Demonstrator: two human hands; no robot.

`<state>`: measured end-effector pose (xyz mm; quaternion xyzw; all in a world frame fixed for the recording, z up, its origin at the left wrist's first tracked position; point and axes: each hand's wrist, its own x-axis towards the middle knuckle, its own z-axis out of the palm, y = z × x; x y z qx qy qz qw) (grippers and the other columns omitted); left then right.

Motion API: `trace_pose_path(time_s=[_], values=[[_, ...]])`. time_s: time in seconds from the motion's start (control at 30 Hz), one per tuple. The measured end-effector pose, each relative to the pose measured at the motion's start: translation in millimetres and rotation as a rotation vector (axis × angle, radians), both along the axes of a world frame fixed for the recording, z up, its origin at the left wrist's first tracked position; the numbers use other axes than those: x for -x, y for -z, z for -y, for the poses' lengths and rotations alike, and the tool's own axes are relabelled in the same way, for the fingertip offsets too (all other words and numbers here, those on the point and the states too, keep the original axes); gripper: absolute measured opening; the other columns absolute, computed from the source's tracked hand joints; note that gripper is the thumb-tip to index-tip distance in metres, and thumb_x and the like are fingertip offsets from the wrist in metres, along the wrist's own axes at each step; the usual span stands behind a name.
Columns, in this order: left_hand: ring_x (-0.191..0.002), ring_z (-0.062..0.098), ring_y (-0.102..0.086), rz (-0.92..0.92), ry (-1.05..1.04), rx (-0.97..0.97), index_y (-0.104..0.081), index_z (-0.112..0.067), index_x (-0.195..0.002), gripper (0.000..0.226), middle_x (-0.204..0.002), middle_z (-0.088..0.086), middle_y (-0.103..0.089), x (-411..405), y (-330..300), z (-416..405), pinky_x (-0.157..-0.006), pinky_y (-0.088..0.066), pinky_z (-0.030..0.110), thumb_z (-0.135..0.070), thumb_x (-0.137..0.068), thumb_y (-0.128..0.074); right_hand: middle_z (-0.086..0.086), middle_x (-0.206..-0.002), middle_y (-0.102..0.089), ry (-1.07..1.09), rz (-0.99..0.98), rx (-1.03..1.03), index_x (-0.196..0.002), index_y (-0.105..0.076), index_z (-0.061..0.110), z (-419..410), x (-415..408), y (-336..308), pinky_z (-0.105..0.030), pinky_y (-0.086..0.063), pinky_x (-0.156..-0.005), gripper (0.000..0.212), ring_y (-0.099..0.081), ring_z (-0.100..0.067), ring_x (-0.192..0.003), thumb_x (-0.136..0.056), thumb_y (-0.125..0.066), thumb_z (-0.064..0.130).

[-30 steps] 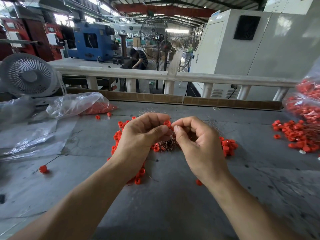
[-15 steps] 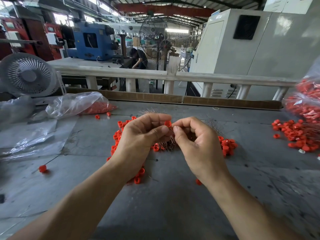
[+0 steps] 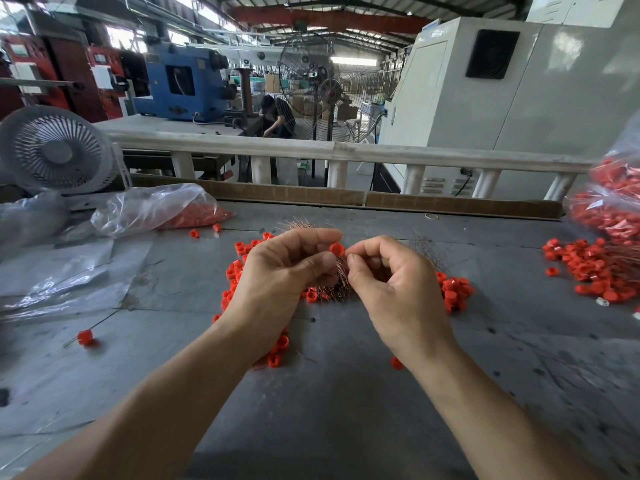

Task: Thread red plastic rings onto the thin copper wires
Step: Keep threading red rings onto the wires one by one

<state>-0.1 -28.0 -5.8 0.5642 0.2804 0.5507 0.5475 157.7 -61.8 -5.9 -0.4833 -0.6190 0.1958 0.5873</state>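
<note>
Over the middle of the grey table, my left hand (image 3: 284,271) pinches a small red plastic ring (image 3: 336,250) between forefinger and thumb. My right hand (image 3: 391,282) is curled beside it, its thumb and forefinger pinched together right at the ring; the wire between them is too thin to make out. A bundle of thin copper wires (image 3: 341,284) lies under and between both hands. Loose red rings (image 3: 239,268) are scattered beneath my left hand, and more red rings (image 3: 455,289) sit behind my right hand.
One ring on a wire (image 3: 85,337) lies alone at the left. A clear bag of red rings (image 3: 162,209) and plastic sheets sit far left beside a white fan (image 3: 52,150). A second pile of rings (image 3: 595,268) and a full bag (image 3: 613,206) are at the right edge.
Both hands stay almost where they were. The red ring shows a little more between my left fingertips, and my right fingertips sit closer to it.
</note>
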Motion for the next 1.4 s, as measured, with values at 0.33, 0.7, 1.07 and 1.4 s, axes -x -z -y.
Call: trace_pose_path(time_s=[0.33,0.7,1.07,1.4], values=[[-0.088,0.024,-0.073,0.013,0.023,0.069,-0.080,-0.014,-0.106,0.023,-0.094,0.017,-0.076,0.1,0.0,-1.5,-0.083,-0.061,0.033,-0.014,-0.087,-0.067,0.010,-0.071,-0.070,0.005,0.006,-0.019,-0.088,-0.073,0.022,0.3,-2.4,-0.9,-0.016,-0.048,-0.063,0.013,-0.065,-0.003,-0.067,-0.094,-0.070,0.011],[-0.083,0.022,-0.074,0.023,0.033,0.089,-0.081,-0.012,-0.101,0.023,-0.090,0.016,-0.076,0.3,-3.6,0.1,-0.077,-0.061,0.030,-0.001,-0.095,-0.062,0.013,-0.066,-0.067,-0.001,-0.001,-0.050,-0.084,-0.072,0.024,1.2,-3.6,-1.9,-0.014,-0.045,-0.056,0.017,-0.059,0.000,-0.060,-0.095,-0.069,0.010],[-0.081,0.019,-0.071,0.110,0.087,0.148,-0.073,-0.001,-0.113,0.024,-0.091,0.015,-0.074,1.8,-8.1,2.2,-0.074,-0.061,0.029,0.000,-0.093,-0.059,0.022,-0.063,-0.056,-0.062,-0.015,-0.001,-0.093,-0.069,0.027,-1.7,-6.1,0.4,-0.013,-0.039,-0.061,0.018,-0.050,-0.001,-0.062,-0.095,-0.051,0.027],[-0.084,0.024,-0.074,0.185,0.165,0.172,-0.064,0.006,-0.118,0.034,-0.108,0.023,-0.073,1.3,-11.7,5.7,-0.076,-0.063,0.034,-0.009,-0.088,-0.059,0.007,-0.075,-0.067,-0.143,-0.125,0.093,-0.106,-0.068,0.030,-4.4,-4.7,5.2,-0.018,-0.043,-0.056,0.021,-0.061,-0.008,-0.068,-0.098,-0.050,0.023]])
